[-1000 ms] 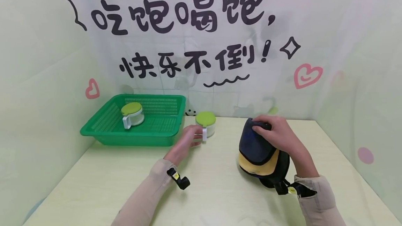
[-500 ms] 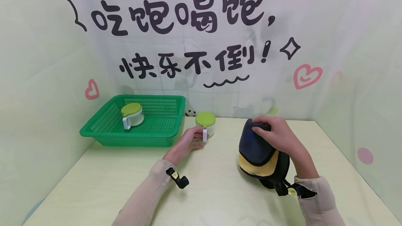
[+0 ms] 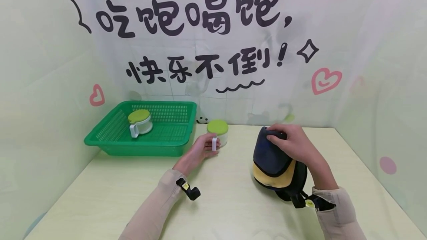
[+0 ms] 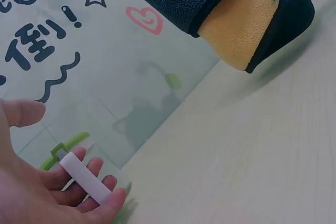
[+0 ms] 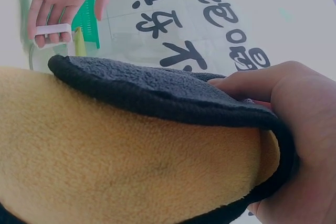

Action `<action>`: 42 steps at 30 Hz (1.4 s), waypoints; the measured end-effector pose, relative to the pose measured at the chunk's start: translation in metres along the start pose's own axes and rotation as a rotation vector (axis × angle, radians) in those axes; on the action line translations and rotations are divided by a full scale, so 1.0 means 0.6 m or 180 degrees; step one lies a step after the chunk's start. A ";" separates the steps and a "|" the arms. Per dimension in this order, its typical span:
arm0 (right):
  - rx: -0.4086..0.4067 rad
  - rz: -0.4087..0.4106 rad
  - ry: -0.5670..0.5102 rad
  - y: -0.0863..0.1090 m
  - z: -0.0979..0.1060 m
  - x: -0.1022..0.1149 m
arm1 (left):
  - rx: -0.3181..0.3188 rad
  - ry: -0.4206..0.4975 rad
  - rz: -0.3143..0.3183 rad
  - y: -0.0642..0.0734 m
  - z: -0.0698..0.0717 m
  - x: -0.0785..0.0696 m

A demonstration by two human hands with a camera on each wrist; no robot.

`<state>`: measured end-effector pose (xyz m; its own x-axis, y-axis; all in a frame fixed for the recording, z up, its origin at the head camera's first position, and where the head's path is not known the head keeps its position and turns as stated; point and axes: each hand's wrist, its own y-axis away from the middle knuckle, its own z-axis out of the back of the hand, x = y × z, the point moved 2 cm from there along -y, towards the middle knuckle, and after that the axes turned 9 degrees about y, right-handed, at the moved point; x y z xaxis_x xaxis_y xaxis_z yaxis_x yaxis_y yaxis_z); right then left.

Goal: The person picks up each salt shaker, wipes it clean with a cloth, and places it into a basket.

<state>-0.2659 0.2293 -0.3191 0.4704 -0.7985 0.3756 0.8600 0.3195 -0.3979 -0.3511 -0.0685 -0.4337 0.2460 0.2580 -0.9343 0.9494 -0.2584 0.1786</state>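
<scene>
A clear, white-handled jar (image 3: 218,130), green-lidded and closed, stands upright near the counter's (image 3: 227,199) back edge; a fleecy navy-and-yellow bag (image 3: 271,162) trimmed in black sits nearer the right edge.

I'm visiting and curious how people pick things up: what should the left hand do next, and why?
Probably the left hand should bring its thumb onto the straight white handle of the round, clear, green-lidded jar: the hand's fingers curl behind the handle, but the thumb stands apart, so the grip looks unfinished.
</scene>
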 end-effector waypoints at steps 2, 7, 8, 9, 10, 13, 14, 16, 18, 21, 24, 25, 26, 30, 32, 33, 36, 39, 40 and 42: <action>0.0002 -0.0003 0.0007 0.000 0.000 -0.001 | 0.0006 -0.0020 -0.0001 0.000 0.000 0.001; 0.0007 -0.0008 0.0001 0.001 0.000 -0.002 | -0.0046 -0.0128 -0.0028 0.002 -0.003 -0.001; 0.0015 -0.0012 -0.0004 0.001 0.000 -0.003 | -0.0074 -0.0149 -0.0039 0.003 -0.004 -0.002; 0.0023 -0.0016 -0.0008 0.001 0.000 -0.003 | -0.0103 -0.0173 -0.0050 0.004 -0.005 -0.004; 0.0030 -0.0019 -0.0010 0.001 0.000 -0.003 | -0.0128 -0.0196 -0.0064 0.005 -0.005 -0.005; 0.0053 -0.0024 -0.0020 0.000 0.000 -0.002 | -0.0190 -0.0265 -0.0112 0.007 -0.005 -0.009; 0.0058 -0.0025 -0.0020 0.000 0.000 -0.002 | -0.0204 -0.0262 -0.0124 0.007 -0.005 -0.010; 0.0053 -0.0020 -0.0010 -0.001 0.001 -0.001 | -0.0245 -0.0258 -0.0153 0.007 -0.004 -0.013; 0.0046 -0.0018 0.0003 -0.001 0.001 -0.001 | -0.0312 -0.0233 -0.0180 0.007 -0.002 -0.014; 0.0042 -0.0011 0.0013 -0.002 0.001 -0.001 | -0.0387 -0.0224 -0.0196 0.007 -0.001 -0.015; 0.0053 -0.0008 0.0003 -0.002 0.000 -0.002 | -0.0423 -0.0252 -0.0201 0.007 -0.002 -0.017; 0.0056 -0.0011 -0.0002 -0.001 0.000 -0.002 | -0.0423 -0.0263 -0.0211 0.008 -0.002 -0.018; 0.0060 -0.0015 -0.0009 -0.001 0.000 -0.002 | -0.0430 -0.0270 -0.0225 0.008 -0.003 -0.019; 0.0064 -0.0019 -0.0017 0.000 -0.001 -0.002 | -0.0431 -0.0323 -0.0329 0.015 -0.011 -0.029; 0.0064 -0.0014 -0.0016 0.000 -0.001 -0.001 | -0.0414 -0.0366 -0.0397 0.021 -0.017 -0.037; 0.0063 -0.0010 -0.0014 0.000 -0.001 -0.001 | -0.0393 -0.0387 -0.0422 0.025 -0.021 -0.041; 0.0068 -0.0004 -0.0015 0.000 -0.001 0.000 | -0.0313 -0.0418 -0.0484 0.034 -0.031 -0.054; 0.0074 -0.0006 -0.0010 0.000 -0.002 0.003 | -0.0235 -0.0445 -0.0519 0.046 -0.044 -0.065; 0.0077 -0.0008 -0.0013 0.000 -0.002 0.003 | -0.0207 -0.0443 -0.0529 0.050 -0.048 -0.068; 0.0074 -0.0002 -0.0007 -0.001 -0.003 0.005 | -0.0155 -0.0425 -0.0546 0.060 -0.058 -0.075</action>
<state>-0.2650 0.2257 -0.3191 0.4702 -0.7976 0.3778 0.8647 0.3307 -0.3781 -0.3212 -0.0568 -0.3746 0.0551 0.1680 -0.9842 0.9842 -0.1752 0.0252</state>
